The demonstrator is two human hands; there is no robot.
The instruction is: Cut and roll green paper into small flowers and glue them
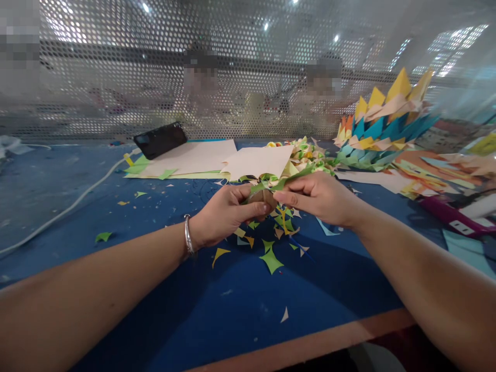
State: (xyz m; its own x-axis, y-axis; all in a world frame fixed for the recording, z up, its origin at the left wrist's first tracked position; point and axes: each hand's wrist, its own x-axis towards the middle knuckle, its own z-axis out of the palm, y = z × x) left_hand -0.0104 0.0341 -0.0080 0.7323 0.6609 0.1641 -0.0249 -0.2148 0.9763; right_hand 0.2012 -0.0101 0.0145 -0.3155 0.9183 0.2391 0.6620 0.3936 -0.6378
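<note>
My left hand (228,214), with a silver bracelet at the wrist, is closed on a small brown rounded piece (262,198), perhaps cardboard. Green paper (292,178) lies along the top of that piece, and my right hand (320,199) pinches it between thumb and fingers. Both hands meet just above the table in front of me. Where the paper touches the brown piece is partly hidden by my fingers. Below them are scattered cut scraps, among them a green star-shaped scrap (272,261) and a yellow scrap (219,254).
Behind my hands lie cream paper sheets (186,157), a black phone (160,140) and a pile of small folded pieces (310,155). A layered paper model (383,129) and a purple power strip (451,214) sit right. A white cable (73,204) crosses left. Perforated metal screens the back.
</note>
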